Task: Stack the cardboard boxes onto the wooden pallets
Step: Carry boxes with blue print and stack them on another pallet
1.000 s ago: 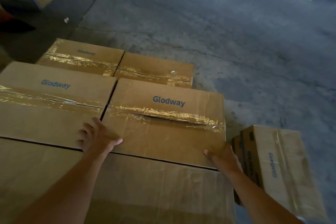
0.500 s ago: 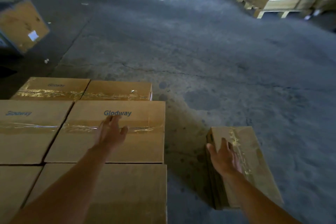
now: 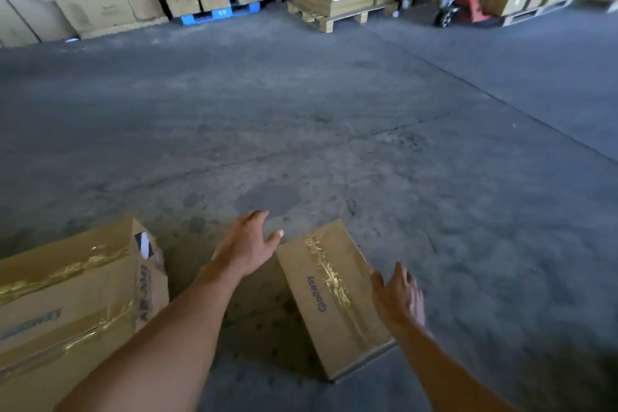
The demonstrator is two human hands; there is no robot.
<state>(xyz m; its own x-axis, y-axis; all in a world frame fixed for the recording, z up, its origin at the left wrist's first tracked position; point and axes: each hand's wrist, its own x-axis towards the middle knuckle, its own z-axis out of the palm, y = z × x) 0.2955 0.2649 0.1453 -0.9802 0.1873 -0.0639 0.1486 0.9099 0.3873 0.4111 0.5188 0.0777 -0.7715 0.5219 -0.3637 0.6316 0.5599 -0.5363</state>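
1. Head view: I take the lone box on the concrete floor as my landmark. It lies flat, taped seam up, lettering along its top, and nothing rests on it.
2. My left hand hovers just off the box's far left corner, fingers spread, holding nothing. My right hand is at the box's right edge, also spread and blurred; I cannot tell whether it touches the cardboard.
3. Left of the box, apart from it, is the stack of taped boxes. I judge it to be the load I am building, though no pallet shows under it here.
4. What could go wrong, as I judge it: the two hands are set unevenly, one at a far corner and one midway along a side, so a lift from here could let the box swing or slip. The glossy tape would give a poor hold if my fingers land on it.
5. The stack's near corner box looks torn, with a flap bent out. Bumping it while carrying could worsen the tear.
6. Every box near me is sealed, so I cannot say what is inside.
7. Far beyond the box, loaded pallets line the wall, with a red pallet jack among them.
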